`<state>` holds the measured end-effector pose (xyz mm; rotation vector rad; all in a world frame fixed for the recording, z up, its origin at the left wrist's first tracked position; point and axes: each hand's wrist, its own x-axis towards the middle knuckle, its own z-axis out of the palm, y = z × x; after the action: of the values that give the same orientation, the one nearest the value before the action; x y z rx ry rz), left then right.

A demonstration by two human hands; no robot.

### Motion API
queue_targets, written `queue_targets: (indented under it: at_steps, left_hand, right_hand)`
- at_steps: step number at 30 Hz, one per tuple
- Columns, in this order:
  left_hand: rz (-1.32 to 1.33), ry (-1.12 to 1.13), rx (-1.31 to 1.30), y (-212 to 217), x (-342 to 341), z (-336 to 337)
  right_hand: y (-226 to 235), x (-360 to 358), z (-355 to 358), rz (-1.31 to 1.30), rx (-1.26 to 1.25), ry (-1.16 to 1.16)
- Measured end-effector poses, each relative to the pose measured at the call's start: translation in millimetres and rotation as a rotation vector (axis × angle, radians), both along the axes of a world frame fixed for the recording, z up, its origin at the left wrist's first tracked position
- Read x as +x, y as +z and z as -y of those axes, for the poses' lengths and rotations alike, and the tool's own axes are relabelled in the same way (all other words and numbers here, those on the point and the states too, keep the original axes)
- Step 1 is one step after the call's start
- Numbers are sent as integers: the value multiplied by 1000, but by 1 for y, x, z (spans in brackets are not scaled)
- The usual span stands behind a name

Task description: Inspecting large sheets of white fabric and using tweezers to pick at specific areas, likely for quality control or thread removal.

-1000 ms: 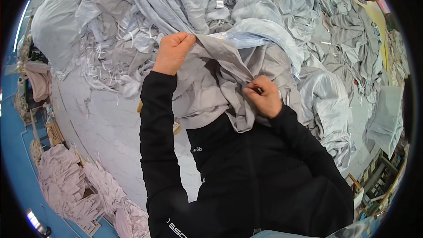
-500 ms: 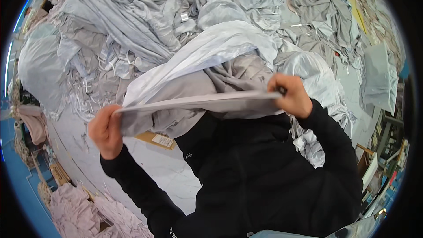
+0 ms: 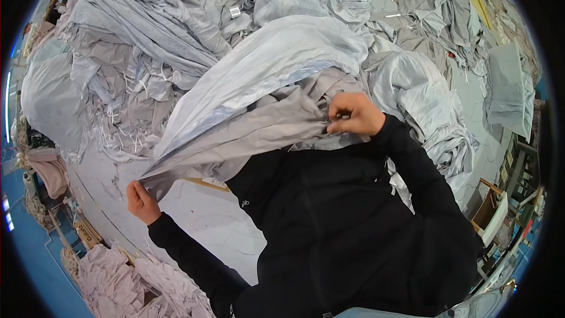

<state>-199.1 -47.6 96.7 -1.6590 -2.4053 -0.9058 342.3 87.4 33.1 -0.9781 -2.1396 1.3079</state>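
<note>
A large two-sided cloth [image 3: 265, 123], plain grey on one face and pale blue-white on the other, stretches in front of my chest. My left hand [image 3: 143, 202] is closed on its lower left corner and pulls that end to a point. At the other side my right hand [image 3: 356, 113] pinches the grey face, where the fabric gathers into creases under the fingers. A small dark spot shows inside the right fist; I cannot make out what it is. The pale face [image 3: 276, 50] arches away from me over the heap behind.
Piled grey and pale-blue fabric [image 3: 147, 17] covers the far part of the marbled white surface [image 3: 206, 224]. Beneath the cloth a yellow-brown card edge [image 3: 206, 184] peeks out. Pink folded cloth [image 3: 112, 282] lies at lower left, and a pale fabric square [image 3: 511, 91] at far right.
The taut straight edge between my hands has slackened and tilted. My right hand has moved left along the cloth, while my left hand has dropped lower with its corner.
</note>
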Motion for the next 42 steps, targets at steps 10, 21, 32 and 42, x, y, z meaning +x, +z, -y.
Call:
queue_targets:
  at_steps: [10,21,32,42]
  left_hand:
    - [-3,113,-12,-37,-15,5]
    - [-61,258,-75,-64,-39,3]
    - [-92,135,42,-18,82,-78]
    - [2159,-87,-621,-56,356,-158]
  right_hand:
    - [-47,0,-65,26,278,-541]
    - [-71,0,-57,65,503,-664]
    - [-50,4,-52,-27,294,-464]
    - [-43,3,-41,-54,296,-582]
